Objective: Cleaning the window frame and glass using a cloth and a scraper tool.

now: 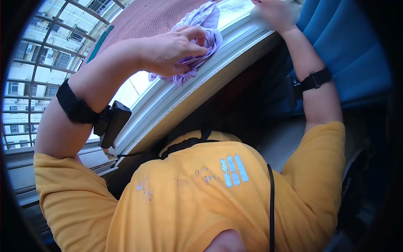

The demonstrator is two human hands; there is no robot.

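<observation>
My left hand [176, 50] is on a crumpled light-purple cloth [214, 39], its fingers bent into the folds. The cloth lies bunched over the white window sill track [241, 34], and part of it spreads onto a pinkish mesh-textured sheet [135, 23] outside. At the top right, my right hand [277, 15] is raised by the far end of the window frame, next to a blue curtain [343, 41]. A blur covers part of that hand and its fingertips reach the picture's rim, so its grip is unclear.
Metal window bars [36, 66] stand at the left, with a building beyond. Black straps with small devices circle both forearms, the left device [115, 124] close to the sill. A black cord [270, 204] hangs down my yellow shirt [195, 195]. Below the sill it is dark.
</observation>
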